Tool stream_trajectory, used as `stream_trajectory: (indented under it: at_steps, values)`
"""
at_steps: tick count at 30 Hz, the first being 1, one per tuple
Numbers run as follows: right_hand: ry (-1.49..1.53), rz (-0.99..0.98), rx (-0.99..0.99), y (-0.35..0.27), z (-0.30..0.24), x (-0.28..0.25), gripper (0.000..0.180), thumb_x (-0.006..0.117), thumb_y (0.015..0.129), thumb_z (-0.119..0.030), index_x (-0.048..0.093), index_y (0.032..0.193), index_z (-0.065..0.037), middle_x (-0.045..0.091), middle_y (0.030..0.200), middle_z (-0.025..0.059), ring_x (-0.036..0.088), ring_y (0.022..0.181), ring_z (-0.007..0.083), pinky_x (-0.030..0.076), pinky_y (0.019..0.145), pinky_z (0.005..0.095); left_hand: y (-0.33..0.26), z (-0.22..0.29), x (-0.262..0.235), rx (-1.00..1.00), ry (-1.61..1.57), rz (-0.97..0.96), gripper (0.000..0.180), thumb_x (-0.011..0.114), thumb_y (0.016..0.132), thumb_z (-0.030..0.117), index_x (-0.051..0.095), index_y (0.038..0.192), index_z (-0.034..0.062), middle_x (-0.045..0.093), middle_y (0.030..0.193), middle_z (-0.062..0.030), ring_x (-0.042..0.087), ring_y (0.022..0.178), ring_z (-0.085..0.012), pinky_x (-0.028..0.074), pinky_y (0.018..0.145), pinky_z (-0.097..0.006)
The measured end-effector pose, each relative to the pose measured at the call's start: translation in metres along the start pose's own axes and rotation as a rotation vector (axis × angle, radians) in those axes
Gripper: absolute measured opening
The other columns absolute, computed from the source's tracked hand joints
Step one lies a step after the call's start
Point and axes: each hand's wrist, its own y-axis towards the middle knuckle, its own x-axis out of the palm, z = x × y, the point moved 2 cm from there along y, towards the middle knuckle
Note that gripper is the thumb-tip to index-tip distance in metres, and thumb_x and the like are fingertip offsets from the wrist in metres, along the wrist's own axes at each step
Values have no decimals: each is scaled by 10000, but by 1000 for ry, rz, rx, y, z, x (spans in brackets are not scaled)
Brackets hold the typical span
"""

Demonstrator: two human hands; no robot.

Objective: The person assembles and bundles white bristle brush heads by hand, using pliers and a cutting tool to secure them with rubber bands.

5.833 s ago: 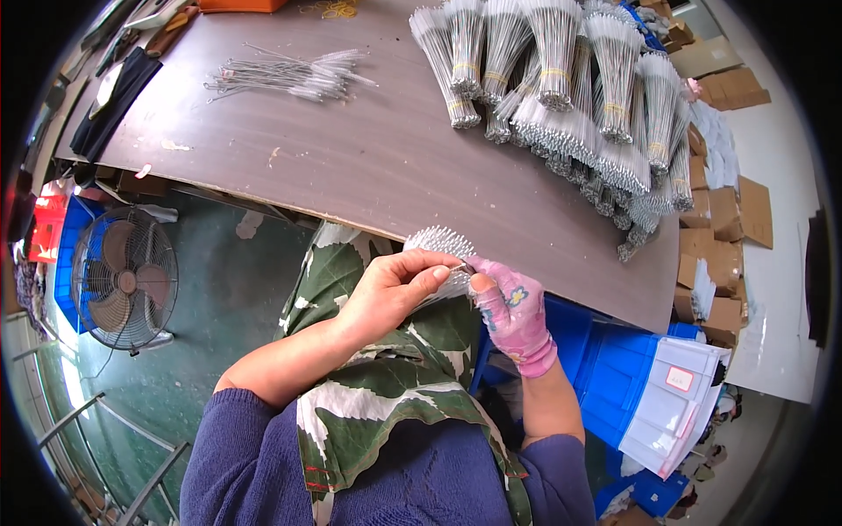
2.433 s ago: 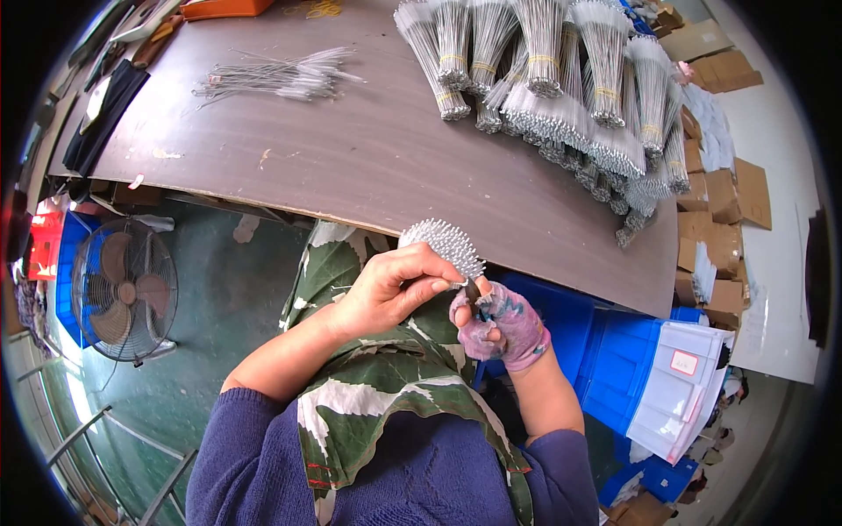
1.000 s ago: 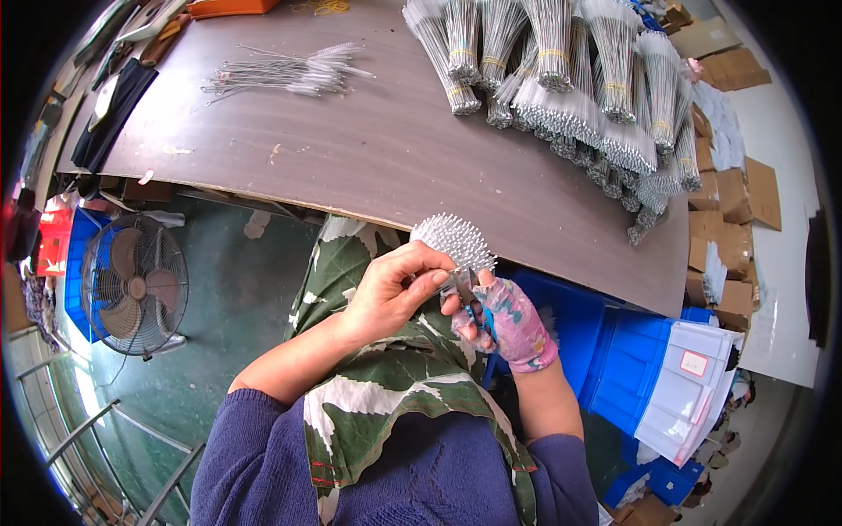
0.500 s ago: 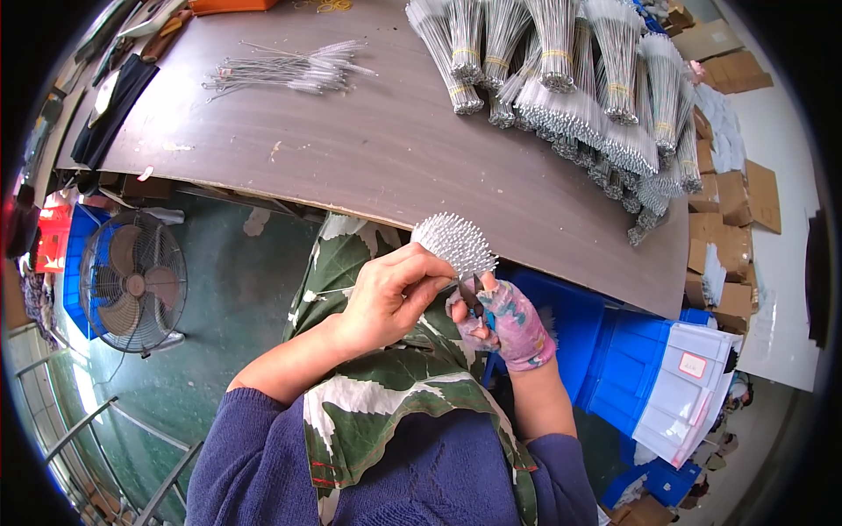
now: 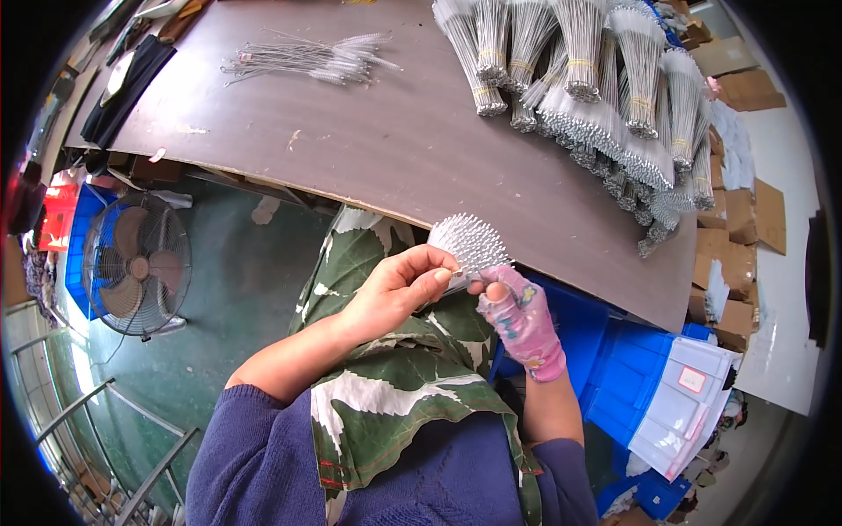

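Observation:
A round bundle of thin wire brushes [image 5: 471, 241] shows its pale, dotted end up at the table's front edge, above my lap. Just below it my left hand [image 5: 399, 294], bare, pinches a thin strand between thumb and forefinger at the bundle's near left side. My right hand [image 5: 522, 329] wears a pink flowered fingerless glove. Its fingers are curled at the bundle's lower right, close to the left fingertips. A small dark-bladed tool showed in that hand a moment ago; now the curled fingers mostly hide it.
Many tied wire-brush bundles [image 5: 583, 96] are heaped at the table's [image 5: 351, 140] back right. Loose brushes [image 5: 311, 60] lie at the back left. A floor fan [image 5: 138, 267] stands left, blue bins [image 5: 627, 368] stand under the table at right, and cardboard boxes [image 5: 732, 263] stack beyond.
My right hand has turned and its fingers have closed in, so the dark blades no longer show clearly. The left hand keeps its pinch beside the bundle. The whole view has shifted slightly.

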Motion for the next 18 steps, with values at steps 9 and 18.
stream_trajectory:
  at_steps: [9,18]
  values:
    - [338,58,131,13,-9,5,212,651,809,-42,565,997,4,579,945,35,540,835,84,468,740,225,2,4,-5,-100,-88,-55,161,530,918,187,558,983,42,508,802,43,431,719,-27,365,629,-185]
    - [266,-8,18,21,-3,12,171,591,839,-14,575,1009,-2,589,917,15,537,837,74,444,748,209,4,4,-3,-73,-52,-38,161,536,914,141,564,1005,11,553,879,20,486,810,-41,419,730,-208]
